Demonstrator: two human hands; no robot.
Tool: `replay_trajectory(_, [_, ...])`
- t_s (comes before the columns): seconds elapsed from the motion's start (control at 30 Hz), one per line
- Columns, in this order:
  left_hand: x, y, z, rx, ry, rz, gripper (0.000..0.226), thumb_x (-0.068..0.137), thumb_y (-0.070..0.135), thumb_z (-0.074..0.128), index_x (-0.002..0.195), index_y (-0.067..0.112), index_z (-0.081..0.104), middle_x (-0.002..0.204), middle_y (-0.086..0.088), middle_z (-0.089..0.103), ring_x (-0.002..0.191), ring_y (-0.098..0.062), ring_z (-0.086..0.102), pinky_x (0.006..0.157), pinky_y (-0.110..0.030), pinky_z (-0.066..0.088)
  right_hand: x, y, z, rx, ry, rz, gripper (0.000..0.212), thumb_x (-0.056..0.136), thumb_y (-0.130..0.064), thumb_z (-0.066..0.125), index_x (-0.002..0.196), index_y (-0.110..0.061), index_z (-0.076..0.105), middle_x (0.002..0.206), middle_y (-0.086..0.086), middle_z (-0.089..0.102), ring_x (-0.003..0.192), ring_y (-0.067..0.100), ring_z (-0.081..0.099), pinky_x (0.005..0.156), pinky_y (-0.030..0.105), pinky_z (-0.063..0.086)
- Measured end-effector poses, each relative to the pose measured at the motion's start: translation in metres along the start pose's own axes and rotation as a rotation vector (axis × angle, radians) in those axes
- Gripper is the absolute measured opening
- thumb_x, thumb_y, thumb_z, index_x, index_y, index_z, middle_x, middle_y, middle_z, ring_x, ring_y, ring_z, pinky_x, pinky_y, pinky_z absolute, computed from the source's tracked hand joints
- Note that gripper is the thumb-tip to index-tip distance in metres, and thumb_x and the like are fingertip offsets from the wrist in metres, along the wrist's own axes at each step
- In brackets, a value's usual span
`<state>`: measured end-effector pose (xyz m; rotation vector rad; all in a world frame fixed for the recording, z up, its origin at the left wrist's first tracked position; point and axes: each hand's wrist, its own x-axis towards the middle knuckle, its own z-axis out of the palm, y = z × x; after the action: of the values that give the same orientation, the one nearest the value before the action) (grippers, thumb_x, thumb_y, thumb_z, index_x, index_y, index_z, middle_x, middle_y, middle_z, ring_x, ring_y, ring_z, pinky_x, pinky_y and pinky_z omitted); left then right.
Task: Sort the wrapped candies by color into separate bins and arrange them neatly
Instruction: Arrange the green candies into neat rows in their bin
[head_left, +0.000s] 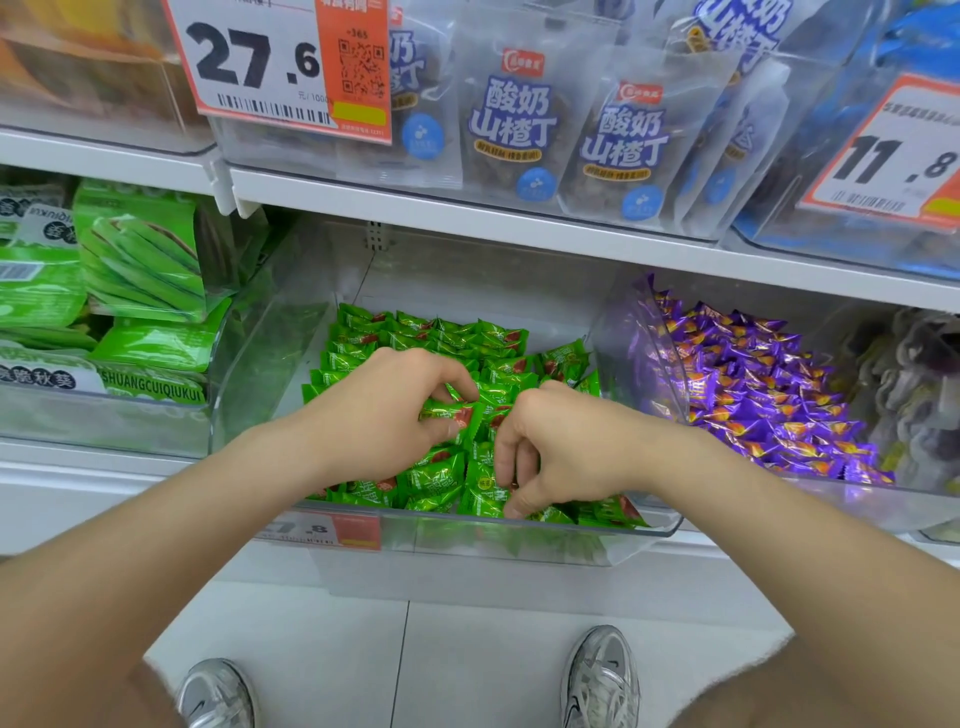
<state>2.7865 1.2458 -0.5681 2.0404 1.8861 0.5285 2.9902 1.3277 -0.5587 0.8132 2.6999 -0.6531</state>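
The green candies (431, 332) lie in the clear middle bin (270, 364), tidy rows at the back and a looser heap toward the front rim, where both your hands are working. Your left hand (384, 405) is curled, thumb and fingers pinching one green wrapper near the middle of the heap. Your right hand (556, 452) is just beside it, fingers bent down into the candies by the front rim; whether it has hold of one I cannot tell. No stray color shows among the green, so sorting looks done here and you seem to be on the arranging step. The next move likely calls for laying the pinched candy flat in line with the back rows, then working forward without knocking the rows askew. By count: two hands, two candy bins in view, and green candies far too many to number, dozens at least. The purple candies (753, 384) fill the right bin (644, 332), again dozens, piled loosely and touched by neither hand. Farther out, green packs (140, 260) sit on the left, and three price tags show, one (322, 527) on the green bin's front.
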Motion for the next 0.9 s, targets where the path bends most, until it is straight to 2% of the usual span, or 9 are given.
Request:
replay_trajectory(0.13, [0.001, 0.001, -0.003, -0.103, -0.031, -0.022, 0.022, 0.083, 0.042, 0.085, 0.102, 0.036, 0.077, 0.095, 0.02, 0.073, 0.085, 0.022, 0.058, 0.077, -0.016, 0.049, -0.004, 0.001, -0.012, 0.11, 0.194, 0.037, 0.025, 0.083, -0.045, 0.085, 0.085, -0.021, 0.077, 0.068, -0.009, 0.076, 0.062, -0.001, 0.071, 0.07, 0.019, 0.056])
replay_trajectory(0.23, [0.002, 0.005, -0.005, -0.287, -0.045, -0.026, 0.031, 0.071, 0.045, 0.094, 0.094, 0.037, 0.074, 0.087, 0.015, 0.075, 0.08, 0.004, 0.07, 0.079, -0.027, 0.061, -0.013, 0.002, -0.02, 0.504, 0.216, 0.054, 0.035, 0.082, -0.039, 0.088, 0.107, -0.018, 0.074, 0.082, 0.004, 0.079, 0.069, 0.015, 0.076, 0.069, 0.036, 0.063])
replay_trajectory(0.37, [0.003, 0.012, -0.007, -0.412, -0.111, -0.007, 0.051, 0.058, 0.041, 0.101, 0.092, 0.031, 0.065, 0.089, 0.011, 0.077, 0.08, -0.01, 0.075, 0.078, -0.041, 0.064, -0.018, 0.004, -0.019, 0.632, 0.104, 0.036, 0.027, 0.085, -0.02, 0.086, 0.107, -0.007, 0.076, 0.083, 0.011, 0.079, 0.072, 0.025, 0.076, 0.063, 0.033, 0.061])
replay_trajectory(0.5, [0.003, 0.009, -0.008, -0.244, -0.205, 0.019, 0.042, 0.061, 0.044, 0.099, 0.093, 0.035, 0.073, 0.092, 0.014, 0.071, 0.083, 0.001, 0.065, 0.074, -0.029, 0.059, -0.023, 0.012, -0.021, 0.545, 0.004, 0.093, 0.023, 0.087, -0.022, 0.085, 0.103, -0.009, 0.077, 0.079, 0.013, 0.078, 0.07, 0.024, 0.075, 0.06, 0.03, 0.058])
replay_trajectory(0.57, [0.004, 0.006, -0.004, -0.076, -0.27, 0.03, 0.032, 0.071, 0.051, 0.092, 0.097, 0.041, 0.075, 0.097, 0.018, 0.064, 0.093, 0.005, 0.055, 0.082, -0.028, 0.052, -0.022, 0.011, -0.017, 0.435, -0.05, 0.083, 0.019, 0.087, -0.026, 0.085, 0.099, -0.012, 0.079, 0.074, 0.008, 0.077, 0.064, 0.018, 0.073, 0.059, 0.027, 0.057])
replay_trajectory(0.67, [0.006, 0.005, 0.005, 0.061, -0.432, 0.065, 0.026, 0.081, 0.055, 0.081, 0.105, 0.049, 0.073, 0.105, 0.015, 0.052, 0.111, -0.011, 0.048, 0.106, -0.042, 0.042, -0.014, 0.006, -0.006, 0.194, -0.084, 0.041, 0.018, 0.086, -0.032, 0.085, 0.098, -0.019, 0.082, 0.068, -0.01, 0.074, 0.057, -0.002, 0.064, 0.062, 0.018, 0.052])
replay_trajectory(0.77, [0.007, 0.008, 0.009, 0.164, -0.44, 0.075, 0.023, 0.088, 0.049, 0.072, 0.111, 0.05, 0.071, 0.108, 0.011, 0.046, 0.119, -0.02, 0.042, 0.112, -0.051, 0.036, -0.008, 0.002, -0.002, 0.08, -0.092, 0.048, 0.021, 0.081, -0.032, 0.088, 0.099, -0.024, 0.083, 0.061, -0.022, 0.067, 0.058, -0.01, 0.061, 0.06, 0.011, 0.045])
replay_trajectory(0.83, [0.009, 0.01, 0.012, 0.207, -0.395, 0.061, 0.019, 0.09, 0.046, 0.071, 0.109, 0.044, 0.074, 0.11, 0.009, 0.045, 0.12, -0.021, 0.038, 0.106, -0.046, 0.035, -0.007, 0.002, -0.002, 0.062, -0.092, 0.057, 0.023, 0.076, -0.032, 0.091, 0.096, -0.024, 0.084, 0.063, -0.021, 0.069, 0.059, -0.009, 0.061, 0.058, 0.01, 0.045])
replay_trajectory(0.9, [0.009, 0.014, 0.015, 0.236, -0.361, 0.072, 0.017, 0.088, 0.046, 0.072, 0.104, 0.041, 0.076, 0.109, 0.009, 0.045, 0.112, -0.019, 0.037, 0.091, -0.04, 0.032, -0.006, 0.003, -0.002, 0.041, -0.09, 0.062, 0.024, 0.073, -0.031, 0.093, 0.094, -0.023, 0.082, 0.07, -0.016, 0.074, 0.059, -0.009, 0.063, 0.056, 0.01, 0.045])
